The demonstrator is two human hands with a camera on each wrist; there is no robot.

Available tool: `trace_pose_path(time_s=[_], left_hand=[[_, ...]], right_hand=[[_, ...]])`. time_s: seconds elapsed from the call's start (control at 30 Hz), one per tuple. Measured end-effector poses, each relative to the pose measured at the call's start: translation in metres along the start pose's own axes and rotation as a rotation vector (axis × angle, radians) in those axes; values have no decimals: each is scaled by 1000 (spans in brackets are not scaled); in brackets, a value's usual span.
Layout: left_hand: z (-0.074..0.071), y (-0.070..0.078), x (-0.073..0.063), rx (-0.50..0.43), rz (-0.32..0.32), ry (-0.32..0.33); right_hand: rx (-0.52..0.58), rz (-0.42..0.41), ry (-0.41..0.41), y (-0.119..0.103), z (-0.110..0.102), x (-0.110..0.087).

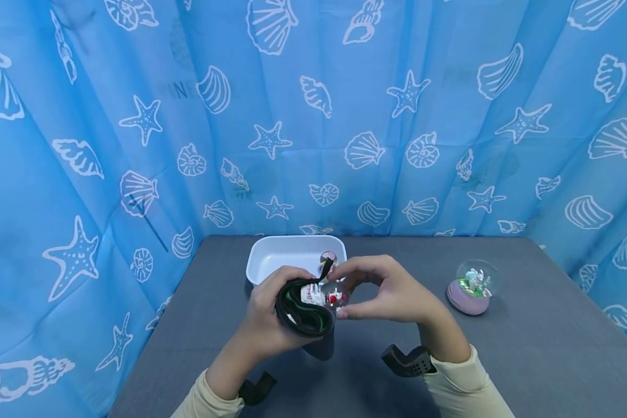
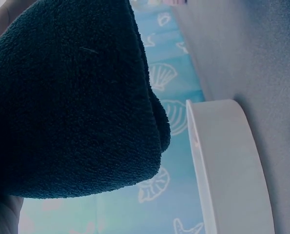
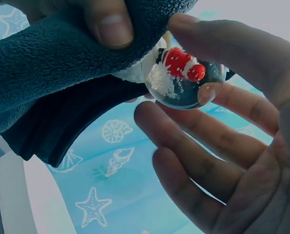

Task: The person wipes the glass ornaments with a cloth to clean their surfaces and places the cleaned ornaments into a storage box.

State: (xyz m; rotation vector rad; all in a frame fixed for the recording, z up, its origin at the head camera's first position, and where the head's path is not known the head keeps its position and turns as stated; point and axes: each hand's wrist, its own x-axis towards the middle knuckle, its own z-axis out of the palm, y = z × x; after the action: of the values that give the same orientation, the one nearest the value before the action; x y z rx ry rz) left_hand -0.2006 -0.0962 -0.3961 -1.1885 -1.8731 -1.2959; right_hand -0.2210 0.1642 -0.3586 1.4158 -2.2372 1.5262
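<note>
My left hand (image 1: pixel 271 316) grips a dark, fuzzy folded cloth (image 2: pixel 76 102) with a black loop at its upper edge. A small snow globe (image 3: pixel 183 78) lies against the cloth, its white base (image 1: pixel 312 295) with red lettering partly within the folds. A red and white figure and white grains show inside the clear ball. My right hand (image 1: pixel 392 290) pinches the ball between thumb and fingers, while its other fingers (image 3: pixel 183 136) spread below. In the right wrist view, the left thumb (image 3: pixel 114 29) presses on the cloth.
Behind the hands a white tray (image 1: pixel 271 241) stands on the grey table (image 1: pixel 397 249), with a small round globe (image 1: pixel 328 256) at its right end. Farther right is a snow globe with a pink base (image 1: pixel 467 299). A blue shell-patterned curtain (image 1: pixel 313 145) closes off the back.
</note>
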Motion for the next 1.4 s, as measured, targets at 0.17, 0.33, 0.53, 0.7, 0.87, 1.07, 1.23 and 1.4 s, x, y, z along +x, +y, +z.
trace_pose_path(time_s=[0.17, 0.33, 0.53, 0.7, 0.87, 1.07, 1.23, 1.4], left_hand=[[-1, 0, -1, 29, -18, 6], [-1, -1, -1, 38, -18, 13], [-1, -1, 0, 55, -3, 28], [0, -2, 1, 62, 12, 25], [-1, -1, 1, 68, 14, 22], [0, 0, 1, 62, 5, 15], [0, -1, 1, 55, 18, 25], [1, -1, 0, 37, 23, 23]], right_hand=[[-57, 5, 36, 1, 1, 1], [-71, 14, 47, 4, 2, 2], [-34, 52, 45, 3, 4, 3], [9, 114, 33, 3, 7, 4], [50, 167, 2, 2, 8, 6], [98, 210, -51, 2, 8, 8], [82, 225, -68, 3, 5, 6], [38, 186, -50, 3, 0, 1]])
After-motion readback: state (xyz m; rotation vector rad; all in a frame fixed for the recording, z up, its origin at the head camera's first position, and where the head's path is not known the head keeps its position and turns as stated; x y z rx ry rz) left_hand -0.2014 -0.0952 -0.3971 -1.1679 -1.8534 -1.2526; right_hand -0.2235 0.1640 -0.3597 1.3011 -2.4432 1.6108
